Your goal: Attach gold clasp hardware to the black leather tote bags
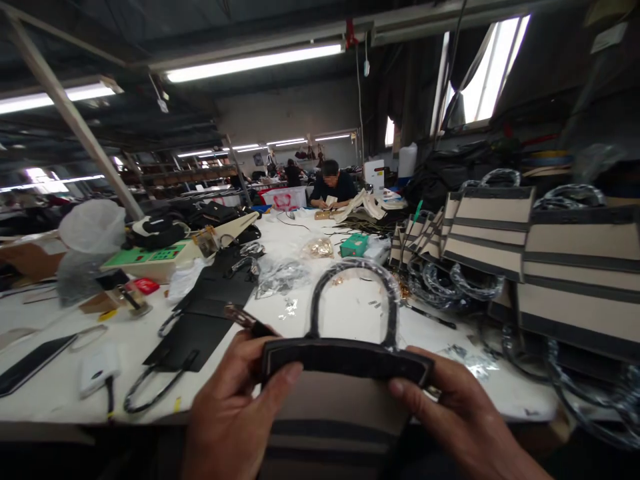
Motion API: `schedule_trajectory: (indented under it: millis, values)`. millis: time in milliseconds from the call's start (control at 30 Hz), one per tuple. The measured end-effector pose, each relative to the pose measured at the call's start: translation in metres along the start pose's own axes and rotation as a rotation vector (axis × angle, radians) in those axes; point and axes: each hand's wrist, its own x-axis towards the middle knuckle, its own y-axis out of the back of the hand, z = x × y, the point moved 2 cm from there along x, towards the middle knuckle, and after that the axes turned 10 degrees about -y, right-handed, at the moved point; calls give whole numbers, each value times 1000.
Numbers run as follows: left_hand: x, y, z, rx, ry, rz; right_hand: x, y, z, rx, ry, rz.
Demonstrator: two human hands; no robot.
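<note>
In front of me is a bag panel (345, 400), beige with dark stripes and a black top band. A looped handle (356, 265) in clear plastic wrap rises from that band. My left hand (240, 400) grips the band's left end, thumb on the near face. A slim tool (250, 320) with a brownish tip and dark body sticks out above the left fingers; its kind is unclear. At the band's right end, my right hand (450, 407) pinches with the thumb in front. Something small and shiny shows by the right fingers, too blurred to name.
Stacked striped bag panels (490, 230) with wrapped handles crowd the right side. Black bag pieces (210, 300) lie left on the white table (290, 233). A green box (354, 245), loose metal bits and plastic bags sit beyond the handle. A co-worker (331, 187) sits at the far end.
</note>
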Motion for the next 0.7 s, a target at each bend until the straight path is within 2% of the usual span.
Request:
schedule_trajectory:
  millis: [67,167,300,400,533,600,700]
  values:
    - [1,-28,-21,-16,2,-78,4,14,17,-105,-32,8]
    - [0,-54,-61,-176,173,-140,14,18,45,-227,-76,12]
    - [2,-61,-110,-271,325,-126,32,-2,73,-282,-131,-9]
    - [6,-54,-134,-134,336,-69,42,-21,74,-258,-165,-55]
    - [-4,-40,-139,284,265,158,50,-38,51,-223,-175,-90]
    - [-18,-36,-131,275,261,140,53,-50,36,-211,-66,-122]
    - [-41,-26,-111,72,314,7,54,-77,13,-180,240,-135]
